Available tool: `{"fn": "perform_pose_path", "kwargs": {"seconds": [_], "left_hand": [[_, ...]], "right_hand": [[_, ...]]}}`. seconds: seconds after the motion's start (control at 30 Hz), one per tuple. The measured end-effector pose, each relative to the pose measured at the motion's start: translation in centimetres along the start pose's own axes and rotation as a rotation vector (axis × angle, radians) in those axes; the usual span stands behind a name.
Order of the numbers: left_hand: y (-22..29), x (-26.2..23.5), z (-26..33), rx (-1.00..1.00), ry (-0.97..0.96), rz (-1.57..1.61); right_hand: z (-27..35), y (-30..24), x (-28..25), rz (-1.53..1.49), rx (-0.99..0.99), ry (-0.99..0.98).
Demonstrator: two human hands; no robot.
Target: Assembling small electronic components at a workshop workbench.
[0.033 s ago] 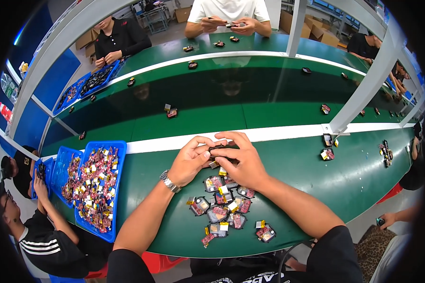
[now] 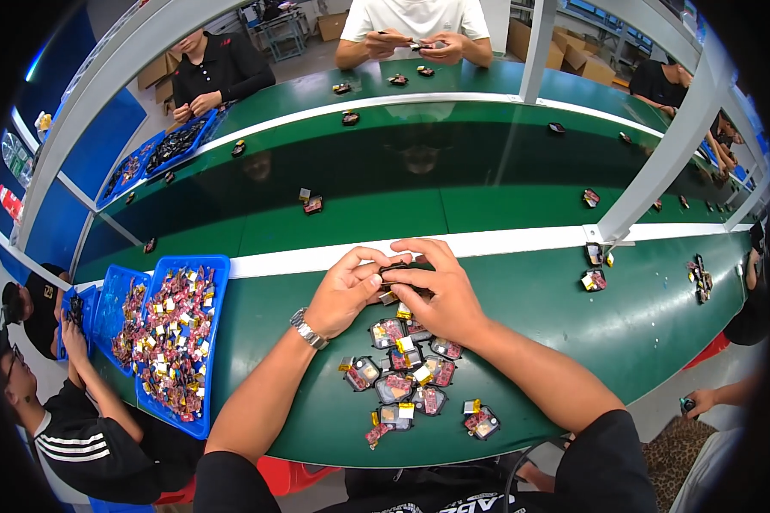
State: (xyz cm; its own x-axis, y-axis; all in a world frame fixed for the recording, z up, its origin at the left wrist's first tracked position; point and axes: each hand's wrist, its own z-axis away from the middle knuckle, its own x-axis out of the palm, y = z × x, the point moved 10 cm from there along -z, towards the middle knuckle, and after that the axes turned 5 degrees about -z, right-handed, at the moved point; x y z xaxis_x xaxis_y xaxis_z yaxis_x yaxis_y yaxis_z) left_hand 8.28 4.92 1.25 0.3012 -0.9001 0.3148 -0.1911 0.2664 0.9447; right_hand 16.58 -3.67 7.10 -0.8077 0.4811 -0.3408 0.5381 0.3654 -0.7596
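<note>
Both of my hands meet above the green worktop, closed around a small black casing (image 2: 393,272) with a silver battery (image 2: 387,297) at its lower side. My left hand (image 2: 344,291), with a metal watch on the wrist, grips the casing from the left. From the right, the fingers and thumb of my right hand (image 2: 441,295) press on it; they hide much of it. Just below my hands lies a loose cluster of black-rimmed casings (image 2: 393,387) with red circuit boards and silver batteries with yellow tape. One similar casing (image 2: 481,421) sits apart at the cluster's lower right.
Left of my arm stands a blue tray (image 2: 216,342) heaped with red boards and batteries. A white rail (image 2: 505,242) separates my worktop from the green belt (image 2: 385,209), which carries scattered casings. A grey post (image 2: 659,162) rises at right. Several co-workers sit around.
</note>
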Motion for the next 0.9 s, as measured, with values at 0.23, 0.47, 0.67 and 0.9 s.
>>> {"fn": "perform_pose_path", "kwargs": {"seconds": [0.23, 0.47, 0.67, 0.9], "left_hand": [[0.1, -0.6, -0.2, 0.026, 0.008, 0.021], [-0.2, -0.5, -0.1, 0.007, 0.013, -0.004], [0.1, -0.5, 0.3, 0.018, 0.017, -0.039], [0.2, 0.1, -0.1, 0.025, -0.010, -0.052]], "right_hand": [[-0.4, -1.2, -0.1, 0.022, -0.054, 0.006], [-0.1, -0.1, 0.0, -0.023, 0.002, -0.022], [-0.1, -1.4, 0.2, 0.042, -0.096, -0.022], [-0.2, 0.3, 0.0, -0.023, 0.018, -0.033]]}}
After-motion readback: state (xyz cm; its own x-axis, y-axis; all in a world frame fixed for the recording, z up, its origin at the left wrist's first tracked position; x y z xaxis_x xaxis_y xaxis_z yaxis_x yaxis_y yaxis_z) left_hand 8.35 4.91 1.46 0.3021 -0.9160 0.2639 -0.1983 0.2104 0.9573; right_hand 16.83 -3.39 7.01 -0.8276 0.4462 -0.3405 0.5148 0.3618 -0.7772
